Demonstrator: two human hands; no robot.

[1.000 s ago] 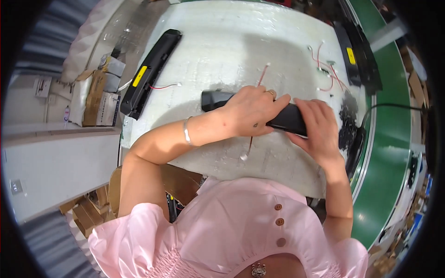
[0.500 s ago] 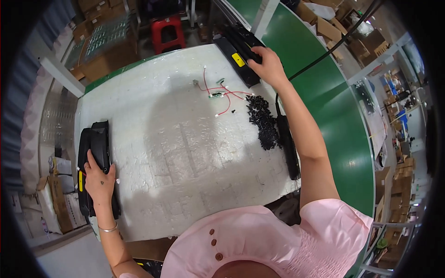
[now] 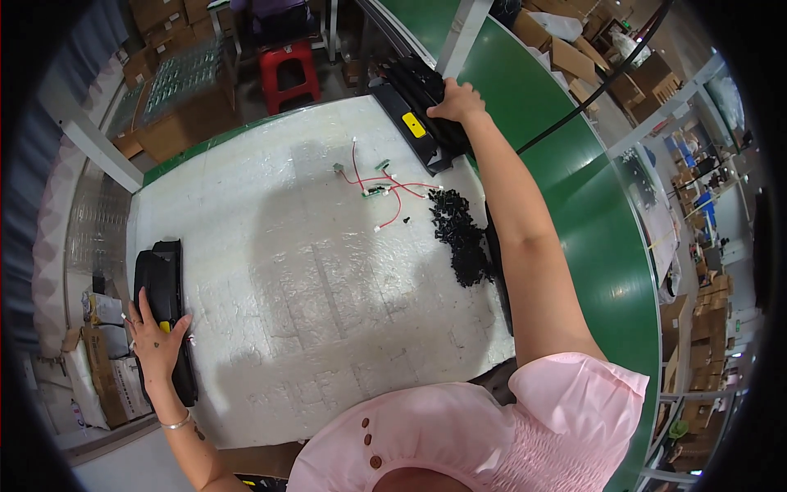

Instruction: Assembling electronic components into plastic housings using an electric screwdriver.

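Note:
At the table's left edge, my left hand [image 3: 157, 340] lies with spread fingers on a long black plastic casing [image 3: 157, 279]. A yellow patch on the casing shows between thumb and forefinger, and small white connectors stick out beside the hand. My right arm reaches to the far right corner. There my right hand [image 3: 459, 104] rests, thumb and fingers apart, at the right side of a stack of black casings [image 3: 416, 152]; some fingertips are partly hidden. A yellow label [image 3: 413, 125] marks the nearest casing of that stack.
Red wires with small green circuit boards [image 3: 375, 191] lie mid-table, beside a heap of black screws [image 3: 463, 246]. My right arm partly covers a black corded tool [image 3: 502, 283]. A green surface [image 3: 574, 213] runs along the right. A red stool [image 3: 288, 75] stands beyond the table.
My right hand has moved farther away along the stack. By my left hand, the yellow patch now shows between the fingers instead of at the left edge. The whole view has shifted slightly.

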